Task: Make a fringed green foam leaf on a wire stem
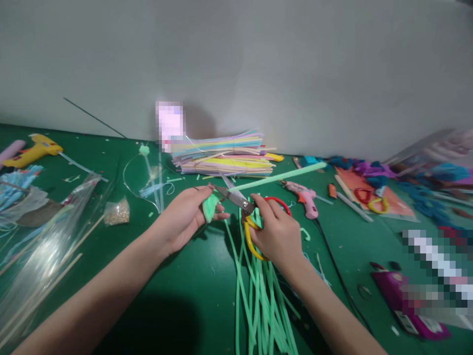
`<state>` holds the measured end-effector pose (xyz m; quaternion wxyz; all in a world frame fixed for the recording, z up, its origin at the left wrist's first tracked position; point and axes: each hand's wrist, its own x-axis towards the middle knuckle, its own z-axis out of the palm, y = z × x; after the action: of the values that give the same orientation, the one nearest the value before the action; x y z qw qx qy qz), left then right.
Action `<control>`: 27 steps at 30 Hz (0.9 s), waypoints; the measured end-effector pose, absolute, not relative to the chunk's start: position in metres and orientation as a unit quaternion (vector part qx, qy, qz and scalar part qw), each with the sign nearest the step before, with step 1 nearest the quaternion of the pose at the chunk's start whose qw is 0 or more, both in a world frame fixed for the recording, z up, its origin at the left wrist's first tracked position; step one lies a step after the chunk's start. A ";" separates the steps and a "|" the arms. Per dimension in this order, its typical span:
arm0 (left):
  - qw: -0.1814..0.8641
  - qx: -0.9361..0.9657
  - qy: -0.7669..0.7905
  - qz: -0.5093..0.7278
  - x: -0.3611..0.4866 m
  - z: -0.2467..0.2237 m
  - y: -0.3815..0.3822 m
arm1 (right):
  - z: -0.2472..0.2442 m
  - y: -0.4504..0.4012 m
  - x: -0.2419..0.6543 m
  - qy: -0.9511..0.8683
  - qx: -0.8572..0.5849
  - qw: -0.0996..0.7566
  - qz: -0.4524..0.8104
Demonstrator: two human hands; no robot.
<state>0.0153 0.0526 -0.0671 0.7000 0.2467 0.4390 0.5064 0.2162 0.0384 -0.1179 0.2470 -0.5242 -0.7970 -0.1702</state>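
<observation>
Two hands are seen in the head view, both over the green table (218, 268), and they meet near the centre. The L hand (188, 212) comes w/ its forearm from approx. 8 o'clock; the wrist is a little bent, thumb and index are brought together at the top, and the other fingers are half curled below, tips toward 3 o'clock. Its grip is a pinch, w/ little gap, and it has hold of a folded green piece (210, 207), which is just left of the pic. centre.

The R hand (279, 227) comes w/ its forearm from approx. 5 o'clock, back of the hand up, fingers bent round the handles of the scissors (245, 203), i.e. one red loop and one yellow. This grip is firm-looking but not a full fist. The blades point to 10 o'clock, somewhat parted, and their tips are close to the L fingertips. A long green strip (279, 178) goes from the blades toward btw. 2 and 3 o'clock; if the blades touch it, I cannot tell.

Under the R hand, many loose green strips (264, 305) spread toward 6 o'clock. A pink glue gun (310, 209) lies near the R hand, at its 1 o'clock; bundles of coloured strips (221, 162) lie at 12 o'clock.
</observation>
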 end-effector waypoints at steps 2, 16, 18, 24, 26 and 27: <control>0.702 0.251 0.436 0.504 0.015 -0.069 0.053 | -0.117 0.038 0.216 -0.794 -0.535 0.233 -0.171; 0.702 0.258 0.453 0.485 0.017 -0.071 0.053 | -0.122 0.042 0.216 -0.797 -0.543 0.219 -0.148; 0.704 0.261 0.453 0.481 0.018 -0.073 0.054 | -0.125 0.043 0.217 -0.797 -0.548 0.217 -0.133; 0.702 0.275 0.451 0.477 0.017 -0.077 0.055 | -0.134 0.044 0.214 -0.786 -0.580 0.205 -0.061; 0.697 0.283 0.452 0.479 0.014 -0.076 0.057 | -0.131 0.045 0.213 -0.775 -0.588 0.225 -0.055; 0.693 0.289 0.452 0.481 0.011 -0.075 0.058 | -0.128 0.046 0.213 -0.767 -0.594 0.238 -0.045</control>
<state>0.0111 0.0579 -0.0747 0.6933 0.2886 0.4525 0.4809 0.2134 0.0459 -0.1282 0.2383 -0.5936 -0.7674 -0.0448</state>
